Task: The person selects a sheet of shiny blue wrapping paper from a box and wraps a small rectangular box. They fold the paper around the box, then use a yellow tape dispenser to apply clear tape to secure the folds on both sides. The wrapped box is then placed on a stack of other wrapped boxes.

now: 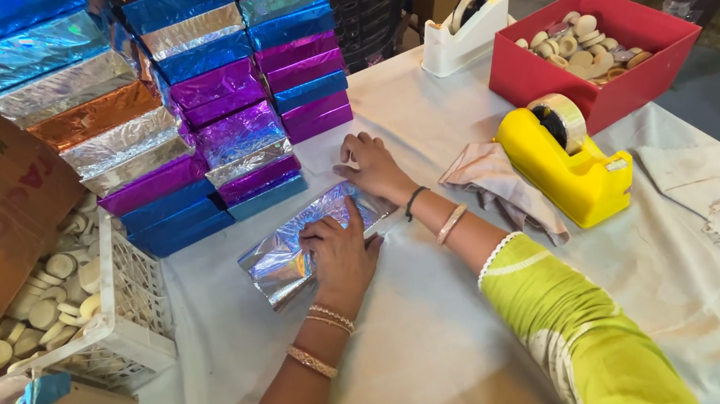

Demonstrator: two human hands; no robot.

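A small flat box (304, 246) lies on the white desk (427, 358). It is wrapped in shiny silver foil with a bit of purple and blue. The foil looks crinkly. The box lies slanted, just in front of the tall piles of shiny boxes (193, 93)
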